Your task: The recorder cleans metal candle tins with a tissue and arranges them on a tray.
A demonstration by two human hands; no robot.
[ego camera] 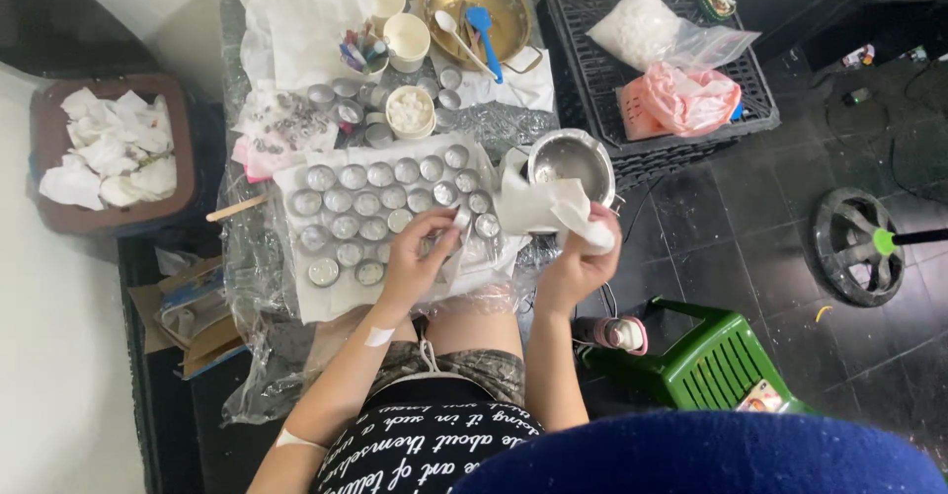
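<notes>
The small metal cup (460,220) pinched by the left hand (415,262) is largely covered by the fingers, so its contents cannot be made out. Part of the steel pot (571,163) is masked by the white tissue (553,208) gripped in the right hand (583,257). The tiny pieces in the pile (296,124) well beyond the left hand's grip are too small to be identified.

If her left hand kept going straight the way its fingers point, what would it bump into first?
Probably the small metal cup at its fingertips; the left hand points up and right, toward the right hand's white tissue. Depth is unclear.
</notes>
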